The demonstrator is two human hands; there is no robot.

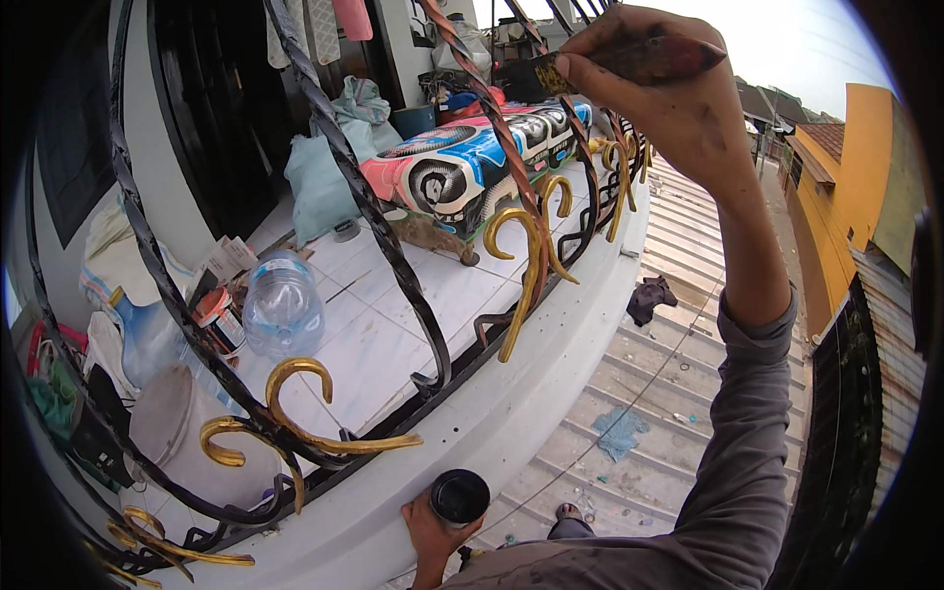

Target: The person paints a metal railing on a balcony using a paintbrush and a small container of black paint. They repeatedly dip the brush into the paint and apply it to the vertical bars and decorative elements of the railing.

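My right hand (678, 113) is raised at the upper right, fingers closed around the handle of a paintbrush (678, 57). The brush points left, its dark head close to the upper part of the railing; whether it touches a bar I cannot tell. Low in the view, my left hand (431, 536) grips a small cup (460, 498) with a dark inside, by the white ledge (492, 433). The curved metal railing (344, 147) has twisted black bars and gold scrolls (295, 403). One twisted bar (503, 138) looks reddish brown.
Behind the railing lie a tiled balcony floor, a colourful bench (472, 167), a pale blue sack (324, 187), a clear water jug (282, 305) and a bucket (197, 433). Below the ledge is a ribbed roof (560, 472) with a dark cloth (651, 298) and a blue rag (619, 433).
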